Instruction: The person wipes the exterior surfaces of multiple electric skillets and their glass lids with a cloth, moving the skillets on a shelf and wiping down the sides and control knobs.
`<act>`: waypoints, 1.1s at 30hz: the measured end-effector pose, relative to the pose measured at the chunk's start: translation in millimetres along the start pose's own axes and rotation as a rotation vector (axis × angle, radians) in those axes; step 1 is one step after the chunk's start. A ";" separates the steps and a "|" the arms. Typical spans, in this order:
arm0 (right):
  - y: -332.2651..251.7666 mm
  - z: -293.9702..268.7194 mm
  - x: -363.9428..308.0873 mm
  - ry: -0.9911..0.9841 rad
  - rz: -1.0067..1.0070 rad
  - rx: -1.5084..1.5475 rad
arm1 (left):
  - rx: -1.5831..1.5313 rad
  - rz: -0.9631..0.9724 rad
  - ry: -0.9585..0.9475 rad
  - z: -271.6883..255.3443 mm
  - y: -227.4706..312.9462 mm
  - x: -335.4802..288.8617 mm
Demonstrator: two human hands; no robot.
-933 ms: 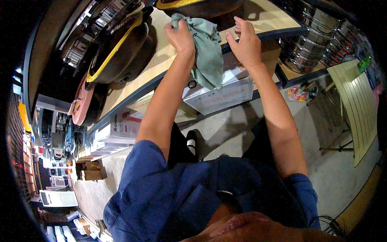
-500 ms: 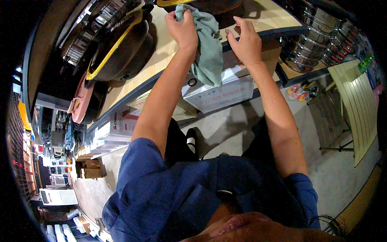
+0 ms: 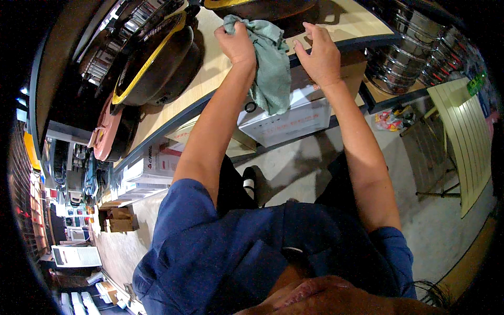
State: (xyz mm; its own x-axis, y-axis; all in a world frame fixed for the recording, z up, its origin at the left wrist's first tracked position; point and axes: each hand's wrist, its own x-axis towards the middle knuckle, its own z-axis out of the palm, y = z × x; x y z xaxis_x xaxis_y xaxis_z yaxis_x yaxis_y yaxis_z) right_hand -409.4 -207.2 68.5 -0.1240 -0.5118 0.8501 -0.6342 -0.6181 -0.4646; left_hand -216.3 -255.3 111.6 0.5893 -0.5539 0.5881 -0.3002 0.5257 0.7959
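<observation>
A crumpled grey-green cloth (image 3: 270, 68) hangs over the front edge of the wooden shelf (image 3: 346, 26), its lower end in front of a white carton. My left hand (image 3: 237, 44) is closed on the cloth's upper left part. To the right of the cloth, my right hand (image 3: 318, 55) is held apart from it with thumb and fingers spread, nothing in them. Just beyond both hands stands a dark pan with a yellow rim (image 3: 262, 9), cut off by the upper edge of the picture.
More dark pans with a yellow edge (image 3: 157, 73) and a pink pan (image 3: 106, 131) stand on the shelf at left. White cartons (image 3: 286, 126) sit underneath. Stacked steel pots (image 3: 399, 63) are at right, beside a pale slatted folding table (image 3: 462, 142).
My left hand has shifted slightly down and left, still gripping the cloth. The cloth's hanging end sits a little lower. My right hand has hardly moved.
</observation>
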 end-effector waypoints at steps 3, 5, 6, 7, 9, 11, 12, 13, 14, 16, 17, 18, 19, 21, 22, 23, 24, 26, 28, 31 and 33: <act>8.5 -5.9 0.6 -0.010 0.013 -0.048 | 0.050 0.080 -0.121 10.3 16.1 -5.1; 4.4 -4.3 -0.3 -0.024 0.017 -0.049 | 0.071 0.146 -0.032 13.3 20.4 -8.1; 2.2 -3.2 -0.5 -0.021 0.011 -0.046 | 0.022 0.120 -0.022 13.4 7.4 -2.7; 4.4 -3.4 0.3 -0.011 0.009 -0.051 | -0.033 0.095 -0.022 17.1 9.4 -1.7; 7.1 -3.1 0.4 0.010 -0.006 -0.026 | 0.030 -0.012 -0.017 13.0 10.8 -7.9; 4.4 -3.1 0.2 0.001 0.001 -0.021 | 0.015 -0.014 -0.006 8.3 13.1 -8.1; 3.3 -3.9 -0.5 -0.015 0.017 -0.032 | 0.032 0.022 -0.027 9.5 14.3 -8.7; 2.7 -4.7 -0.5 -0.032 0.031 -0.044 | 0.047 0.057 -0.046 13.2 19.4 -10.4; 3.0 -5.0 -0.2 -0.025 0.026 -0.047 | 0.062 0.092 -0.066 15.5 23.7 -12.1; 3.5 -5.3 0.5 -0.011 0.018 -0.050 | 0.012 0.046 -0.044 15.4 25.7 -13.5; 4.1 -4.2 0.6 -0.005 0.010 -0.037 | -0.011 0.025 -0.033 15.1 25.4 -13.3; 4.5 -2.8 0.7 0.000 0.003 -0.024 | 0.022 0.031 -0.018 13.0 25.2 -12.4; 3.6 -2.6 1.1 0.005 -0.006 -0.015 | 0.052 0.035 -0.003 9.4 23.5 -11.2; 1.5 -3.2 0.2 -0.027 0.019 -0.033 | 0.096 0.084 -0.010 8.5 20.6 -8.9; 1.6 -4.2 -0.2 -0.044 0.030 -0.045 | 0.108 0.125 -0.033 11.5 22.4 -9.0; 2.6 -4.7 -0.3 -0.034 0.024 -0.045 | 0.120 0.167 -0.055 13.8 24.0 -9.8; 3.7 -5.2 -0.1 -0.024 0.018 -0.044 | 0.081 0.128 -0.054 14.9 25.3 -11.8; 5.0 -4.3 -0.2 -0.006 -0.004 -0.033 | 0.008 0.056 -0.049 14.6 23.3 -12.3; 4.1 -3.3 -0.5 0.007 -0.036 -0.015 | -0.006 0.053 -0.028 11.0 15.4 -6.6; 1.5 -3.4 -2.3 -0.023 -0.021 -0.054 | 0.052 0.084 -0.027 13.1 15.3 -7.0; 4.8 -5.7 -1.8 -0.019 -0.015 -0.060 | 0.043 0.073 -0.032 18.7 18.0 -11.0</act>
State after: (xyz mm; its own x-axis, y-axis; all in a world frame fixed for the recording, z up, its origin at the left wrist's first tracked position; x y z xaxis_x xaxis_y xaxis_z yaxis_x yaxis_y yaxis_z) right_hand -416.5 -205.8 66.1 -0.0995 -0.5143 0.8518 -0.6806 -0.5893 -0.4353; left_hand -242.2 -251.9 122.1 0.5408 -0.5357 0.6485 -0.3738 0.5375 0.7559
